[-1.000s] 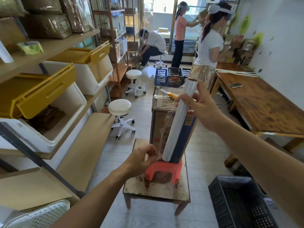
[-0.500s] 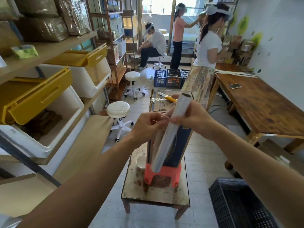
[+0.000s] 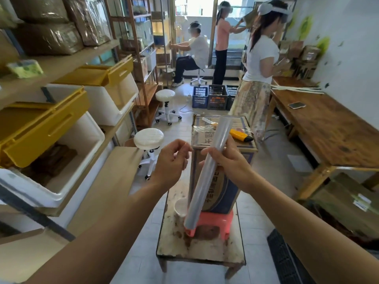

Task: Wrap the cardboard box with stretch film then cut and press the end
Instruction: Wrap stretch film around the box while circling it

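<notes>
Cardboard, printed blue and brown, makes the tall box [image 3: 224,189] that stands upright on a red plastic stool [image 3: 217,219], which sits on a small stained wooden table [image 3: 205,249]. In front of the box's near-left edge the roll of stretch film [image 3: 205,178] is held at a slant, its long axis running from low on the left, by the stool's corner, up and rightward to above the box's top. The right hand [image 3: 227,160] wraps its fingers round the roll a little above the middle, thumb side toward the box, so the roll lies between this hand and the left hand [image 3: 170,160]. The left hand hangs just beside the roll on its left, fingers curled, thumb and forefinger drawn together near the roll's upper part (whether they pinch a loose edge of the clear film I cannot tell; it is too transparent to see). The left hand seems the nearer one for drawing film out leftward, away from the roll, while the right carries the roll round the box. Some film looks to lie over the box's top already. A yellow utility knife [image 3: 240,134] rests there, right of the roll's upper end, within reach of the right hand for the cut. A white cup [image 3: 180,207] stands on the table beside the roll's lower end.
</notes>
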Demonstrator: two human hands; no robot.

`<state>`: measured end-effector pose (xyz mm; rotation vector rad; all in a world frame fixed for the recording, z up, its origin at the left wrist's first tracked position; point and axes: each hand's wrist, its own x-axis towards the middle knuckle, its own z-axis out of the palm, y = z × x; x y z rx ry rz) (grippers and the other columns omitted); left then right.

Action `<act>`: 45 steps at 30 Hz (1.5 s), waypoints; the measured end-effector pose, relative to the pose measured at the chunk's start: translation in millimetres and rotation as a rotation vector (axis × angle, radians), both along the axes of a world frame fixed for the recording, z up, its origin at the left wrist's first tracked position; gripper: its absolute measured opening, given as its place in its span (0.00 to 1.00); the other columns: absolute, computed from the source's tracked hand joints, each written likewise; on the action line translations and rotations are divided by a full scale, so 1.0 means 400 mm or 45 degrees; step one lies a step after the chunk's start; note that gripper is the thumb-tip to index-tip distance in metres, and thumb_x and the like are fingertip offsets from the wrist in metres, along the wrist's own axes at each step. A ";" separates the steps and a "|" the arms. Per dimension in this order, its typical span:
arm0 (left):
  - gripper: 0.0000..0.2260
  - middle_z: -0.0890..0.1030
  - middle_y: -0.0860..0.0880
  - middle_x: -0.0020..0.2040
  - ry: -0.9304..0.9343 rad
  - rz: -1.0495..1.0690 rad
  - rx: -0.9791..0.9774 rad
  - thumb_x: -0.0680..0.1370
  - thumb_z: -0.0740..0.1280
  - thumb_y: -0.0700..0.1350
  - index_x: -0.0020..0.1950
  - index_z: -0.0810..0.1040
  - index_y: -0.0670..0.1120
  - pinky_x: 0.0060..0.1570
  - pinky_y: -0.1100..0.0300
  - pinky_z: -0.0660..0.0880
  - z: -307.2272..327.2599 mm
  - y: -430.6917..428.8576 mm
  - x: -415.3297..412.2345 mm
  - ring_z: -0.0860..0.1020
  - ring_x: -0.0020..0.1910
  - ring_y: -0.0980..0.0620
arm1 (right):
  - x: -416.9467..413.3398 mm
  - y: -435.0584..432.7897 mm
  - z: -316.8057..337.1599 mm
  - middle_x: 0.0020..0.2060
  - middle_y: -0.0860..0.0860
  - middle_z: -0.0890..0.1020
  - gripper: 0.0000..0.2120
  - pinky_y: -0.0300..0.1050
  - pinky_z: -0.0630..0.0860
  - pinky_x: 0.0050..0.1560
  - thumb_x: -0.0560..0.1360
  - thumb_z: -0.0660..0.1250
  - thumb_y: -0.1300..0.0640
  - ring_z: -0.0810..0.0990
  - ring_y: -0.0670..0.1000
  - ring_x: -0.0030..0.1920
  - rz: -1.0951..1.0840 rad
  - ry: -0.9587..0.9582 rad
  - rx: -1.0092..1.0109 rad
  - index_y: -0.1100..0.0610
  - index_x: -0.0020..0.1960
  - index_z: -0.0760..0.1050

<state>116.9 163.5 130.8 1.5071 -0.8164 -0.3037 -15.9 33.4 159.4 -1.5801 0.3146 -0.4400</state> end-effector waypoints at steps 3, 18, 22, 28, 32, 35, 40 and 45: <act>0.09 0.73 0.55 0.32 -0.048 0.007 0.004 0.83 0.62 0.45 0.43 0.76 0.48 0.29 0.55 0.69 -0.015 -0.006 0.052 0.69 0.27 0.52 | 0.040 0.013 -0.009 0.48 0.48 0.81 0.28 0.47 0.81 0.50 0.74 0.72 0.52 0.84 0.42 0.47 -0.178 0.087 -0.223 0.52 0.68 0.61; 0.08 0.77 0.44 0.38 -0.018 -0.352 -0.039 0.81 0.64 0.45 0.42 0.76 0.49 0.30 0.53 0.68 -0.061 -0.020 0.331 0.69 0.28 0.49 | 0.224 0.116 -0.085 0.41 0.58 0.79 0.20 0.56 0.82 0.48 0.70 0.75 0.67 0.82 0.59 0.43 -0.681 0.133 -0.250 0.59 0.58 0.72; 0.08 0.77 0.42 0.37 -0.095 -0.405 -0.001 0.81 0.63 0.41 0.43 0.76 0.46 0.29 0.56 0.71 -0.076 -0.023 0.352 0.71 0.27 0.52 | 0.214 0.134 -0.093 0.40 0.60 0.82 0.19 0.59 0.83 0.46 0.68 0.76 0.68 0.84 0.61 0.41 -0.760 0.103 -0.227 0.62 0.54 0.71; 0.09 0.76 0.40 0.37 -0.046 -0.453 -0.010 0.81 0.63 0.41 0.42 0.76 0.49 0.29 0.56 0.66 -0.100 -0.030 0.374 0.69 0.26 0.52 | 0.183 0.158 -0.089 0.44 0.56 0.82 0.22 0.50 0.82 0.45 0.73 0.74 0.65 0.84 0.54 0.45 -0.671 0.162 -0.028 0.59 0.62 0.68; 0.12 0.75 0.45 0.34 -0.059 -0.481 -0.018 0.82 0.63 0.40 0.41 0.76 0.53 0.29 0.56 0.65 -0.092 -0.032 0.378 0.68 0.26 0.52 | 0.169 0.164 -0.083 0.44 0.59 0.77 0.23 0.55 0.81 0.48 0.70 0.70 0.65 0.81 0.59 0.44 -0.614 0.061 0.167 0.61 0.64 0.69; 0.13 0.77 0.40 0.39 -0.102 -0.482 -0.024 0.81 0.63 0.42 0.40 0.76 0.57 0.29 0.51 0.66 -0.084 -0.033 0.384 0.69 0.28 0.48 | 0.165 0.167 -0.090 0.44 0.63 0.78 0.22 0.53 0.82 0.45 0.69 0.74 0.68 0.83 0.60 0.42 -0.704 0.136 0.042 0.63 0.59 0.70; 0.13 0.79 0.40 0.40 -0.175 -0.495 -0.010 0.82 0.64 0.41 0.41 0.76 0.57 0.29 0.54 0.69 -0.079 -0.029 0.395 0.72 0.28 0.51 | 0.156 0.159 -0.119 0.41 0.58 0.83 0.20 0.51 0.82 0.46 0.71 0.76 0.64 0.85 0.54 0.42 -0.918 0.218 -0.243 0.62 0.57 0.68; 0.11 0.78 0.39 0.41 -0.150 -0.512 0.020 0.82 0.64 0.41 0.42 0.77 0.55 0.29 0.54 0.68 -0.092 -0.030 0.413 0.70 0.28 0.47 | 0.132 0.167 -0.127 0.40 0.59 0.81 0.18 0.55 0.82 0.47 0.67 0.77 0.55 0.84 0.58 0.40 -0.872 0.148 -0.126 0.61 0.51 0.75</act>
